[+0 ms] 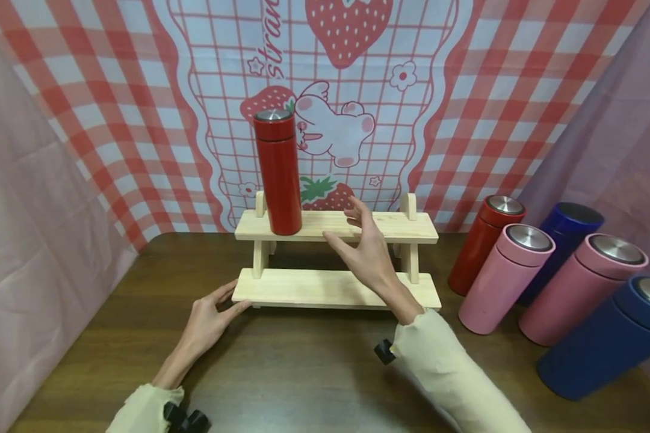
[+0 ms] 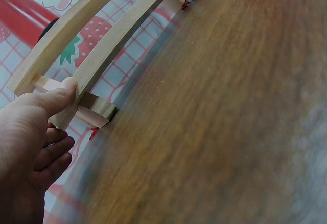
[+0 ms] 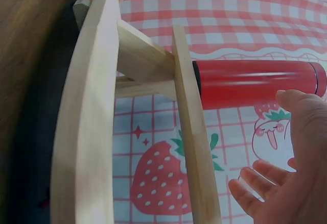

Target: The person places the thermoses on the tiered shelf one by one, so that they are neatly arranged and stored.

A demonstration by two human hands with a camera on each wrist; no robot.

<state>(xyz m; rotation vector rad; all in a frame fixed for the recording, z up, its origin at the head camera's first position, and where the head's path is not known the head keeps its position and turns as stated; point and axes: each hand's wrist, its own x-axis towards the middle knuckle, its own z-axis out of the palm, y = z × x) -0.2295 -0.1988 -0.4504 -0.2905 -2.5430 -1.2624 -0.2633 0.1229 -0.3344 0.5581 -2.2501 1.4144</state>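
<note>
Standing upright on the wooden rack's (image 1: 336, 225) top shelf, at its nine o'clock end, the red flask (image 1: 277, 171) looks rigid, smooth and probably slippery; its mid-body seems the safest hold. The right hand (image 1: 365, 249) hovers spread beside it, holding nothing. The left hand (image 1: 211, 316) rests relaxed fingers against the lower shelf's end on the desk (image 1: 303, 373).

A dark wooden table (image 1: 314, 373) stands before a red-checked strawberry backdrop (image 1: 520, 72).
</note>
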